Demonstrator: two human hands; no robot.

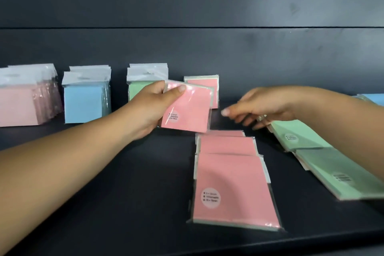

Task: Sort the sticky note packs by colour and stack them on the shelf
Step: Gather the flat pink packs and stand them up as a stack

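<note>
A pink pack (188, 108) is lifted off the shelf (124, 183), pinched in the left hand (154, 106), thumb on its face and fingers behind. It hangs just in front of an upright pink stack (204, 89) against the back wall, with a green stack (145, 81), a blue stack (86, 97) and a pale pink stack (25, 100) further left. The right hand (259, 108) hovers nearby, fingers loosely spread, holding nothing. More pink packs (230, 174) and green packs (324, 156) lie flat, unsorted. I'd judge it mid-sort: next, stand this pack squarely against the pink stack.
</note>
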